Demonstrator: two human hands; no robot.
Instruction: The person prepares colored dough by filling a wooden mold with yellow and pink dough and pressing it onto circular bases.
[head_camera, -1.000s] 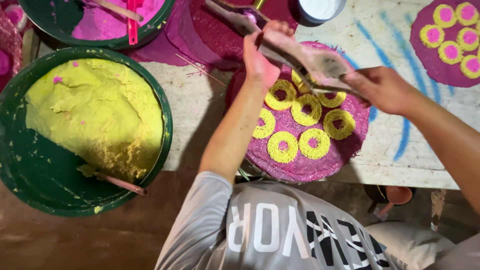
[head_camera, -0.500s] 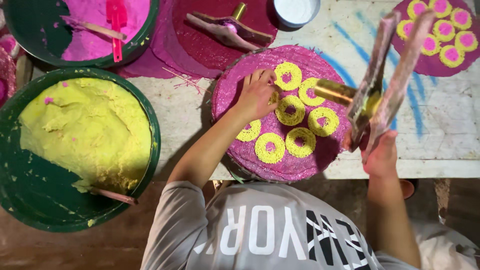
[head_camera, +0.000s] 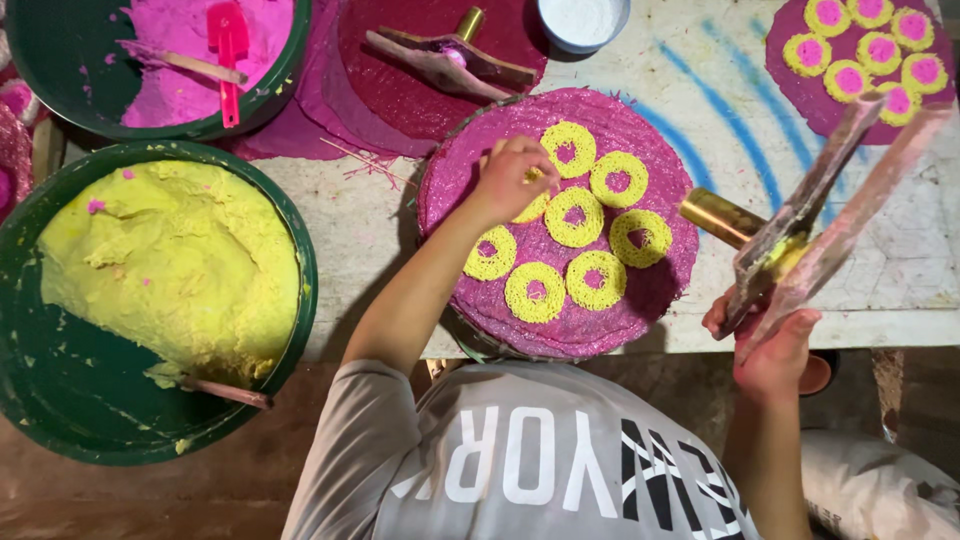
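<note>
A round pink woven mat (head_camera: 470, 190) lies on the table and carries several yellow dough rings with pink centres (head_camera: 590, 280). My left hand (head_camera: 510, 175) reaches over the mat, its fingertips pinched on a yellow ring (head_camera: 535, 208) near the mat's middle. My right hand (head_camera: 770, 350) is at the table's front edge, right of the mat. It grips a wooden press (head_camera: 800, 225) with a brass cylinder (head_camera: 718, 215), and the press's long handles point up and to the right.
A green tub of yellow dough (head_camera: 160, 270) sits at the left, and a tub of pink dough (head_camera: 190, 50) with a pink spatula behind it. A second wooden press (head_camera: 450, 60) rests on a dark pink mat. Also here: a white bowl (head_camera: 583, 20) and a far-right mat of finished rings (head_camera: 865, 50).
Both hands held the press over the mat a second ago. The right hand has since swung it off to the right, and the left hand dropped onto the rings.
</note>
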